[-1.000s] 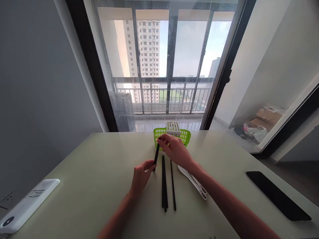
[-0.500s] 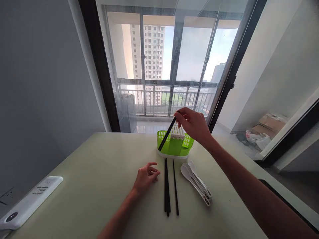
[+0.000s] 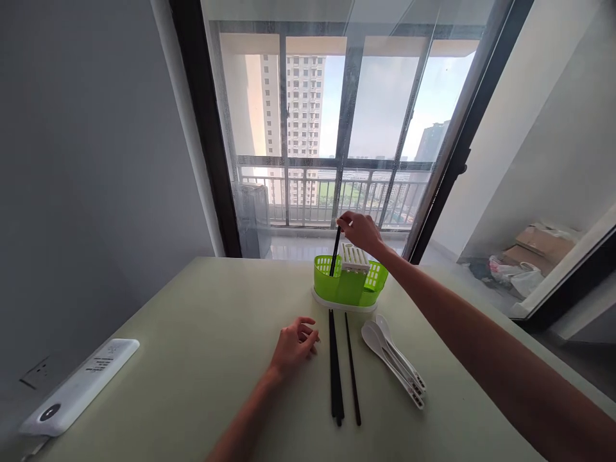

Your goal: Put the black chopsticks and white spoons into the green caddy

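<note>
The thin black plastic chopstick, slanted half a second earlier, had swung nearly upright, its tip inside the green slotted plastic holder, pinched by the right hand. The left hand, loosely curled and empty, remained beside the three black chopsticks lying on the table.

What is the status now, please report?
Right hand holds black chopstick upright in green holder. Left hand rests open beside three chopsticks. White spoons lie apart.
</note>
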Available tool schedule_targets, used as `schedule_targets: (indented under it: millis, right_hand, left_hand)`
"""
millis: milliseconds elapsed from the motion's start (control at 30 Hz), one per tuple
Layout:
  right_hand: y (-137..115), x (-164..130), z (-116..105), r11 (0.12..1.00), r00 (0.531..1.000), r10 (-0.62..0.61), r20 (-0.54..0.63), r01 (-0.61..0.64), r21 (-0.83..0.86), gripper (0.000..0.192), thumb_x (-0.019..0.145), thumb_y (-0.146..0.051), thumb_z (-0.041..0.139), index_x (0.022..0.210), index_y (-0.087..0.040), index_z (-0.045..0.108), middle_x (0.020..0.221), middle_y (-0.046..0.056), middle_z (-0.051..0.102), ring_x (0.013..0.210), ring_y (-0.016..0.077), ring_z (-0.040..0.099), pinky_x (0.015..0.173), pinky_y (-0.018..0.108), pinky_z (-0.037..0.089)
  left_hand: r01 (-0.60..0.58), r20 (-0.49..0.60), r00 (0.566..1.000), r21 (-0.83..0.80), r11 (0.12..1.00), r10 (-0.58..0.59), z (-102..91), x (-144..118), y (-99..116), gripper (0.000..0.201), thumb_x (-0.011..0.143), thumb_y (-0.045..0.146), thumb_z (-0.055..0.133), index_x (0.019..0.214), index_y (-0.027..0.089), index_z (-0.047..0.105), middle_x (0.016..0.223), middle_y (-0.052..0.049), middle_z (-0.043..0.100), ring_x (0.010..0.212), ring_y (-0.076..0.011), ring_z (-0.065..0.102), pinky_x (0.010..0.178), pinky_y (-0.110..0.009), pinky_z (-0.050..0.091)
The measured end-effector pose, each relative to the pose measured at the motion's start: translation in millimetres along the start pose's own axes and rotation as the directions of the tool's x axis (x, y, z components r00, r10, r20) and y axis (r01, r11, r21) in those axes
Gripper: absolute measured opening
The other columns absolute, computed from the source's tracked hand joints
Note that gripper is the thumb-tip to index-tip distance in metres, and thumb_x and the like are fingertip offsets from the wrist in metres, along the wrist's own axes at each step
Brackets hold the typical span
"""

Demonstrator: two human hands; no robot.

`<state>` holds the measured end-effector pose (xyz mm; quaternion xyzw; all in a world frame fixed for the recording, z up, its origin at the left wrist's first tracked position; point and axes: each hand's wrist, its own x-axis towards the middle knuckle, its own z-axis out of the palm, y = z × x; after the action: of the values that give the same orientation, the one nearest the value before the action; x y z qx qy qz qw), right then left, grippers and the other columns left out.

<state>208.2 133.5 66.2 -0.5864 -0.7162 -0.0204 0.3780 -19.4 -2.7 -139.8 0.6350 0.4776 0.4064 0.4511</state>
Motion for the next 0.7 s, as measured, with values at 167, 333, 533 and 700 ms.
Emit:
schedule_targets:
  millis: [167,333,533,700]
  right_hand:
    - [16.8,3.5,36.6,0.997,0.994,0.072,0.084,-0.072,0.003,0.025,0.095,-0.037,0.054,0.099,-0.022,0.073,0.092,0.005,0.077,0.084,0.0192,0.069,0.069,0.026,0.044]
    - [30.9,12.3,54.3,0.989,0.982,0.151,0.116,-0.151,-0.009,0.031,0.098,-0.040,0.048,0.111,-0.022,0.071,0.101,0.007,0.077,0.089,0.0203,0.069,0.071,0.027,0.045]
    - [43.9,8.3,60.1,0.975,0.964,0.220,0.147,-0.213,-0.059,0.035,0.094,-0.044,0.055,0.113,-0.018,0.068,0.109,0.011,0.074,0.099,0.0237,0.067,0.076,0.029,0.045]
    - [44.6,-3.4,64.3,0.974,0.964,0.219,0.153,-0.206,-0.096,0.037,0.087,-0.042,0.063,0.115,-0.018,0.065,0.114,0.011,0.070,0.109,0.0258,0.062,0.088,0.033,0.043]
  left_hand:
    - [0.002,0.006,1.000,0.016,1.000,-0.002,0.6,-1.6,0.1,0.035,0.086,0.045,0.061,0.105,0.017,0.059,0.077,-0.002,0.071,0.053,-0.0128,0.064,0.044,-0.023,0.052]
    - [-0.007,0.033,0.999,0.052,0.999,0.005,0.7,-2.4,-0.2,0.032,0.087,0.047,0.060,0.102,0.018,0.061,0.079,-0.002,0.072,0.055,-0.0122,0.064,0.046,-0.022,0.051]
    - [0.000,0.043,0.999,0.081,0.997,-0.004,2.0,-1.7,0.0,0.032,0.088,0.048,0.059,0.099,0.019,0.063,0.078,-0.002,0.072,0.054,-0.0114,0.062,0.047,-0.021,0.049]
    - [-0.013,0.047,0.999,0.101,0.995,0.009,2.6,-1.5,0.4,0.031,0.088,0.048,0.057,0.099,0.019,0.062,0.078,-0.002,0.072,0.056,-0.0113,0.062,0.048,-0.021,0.048]
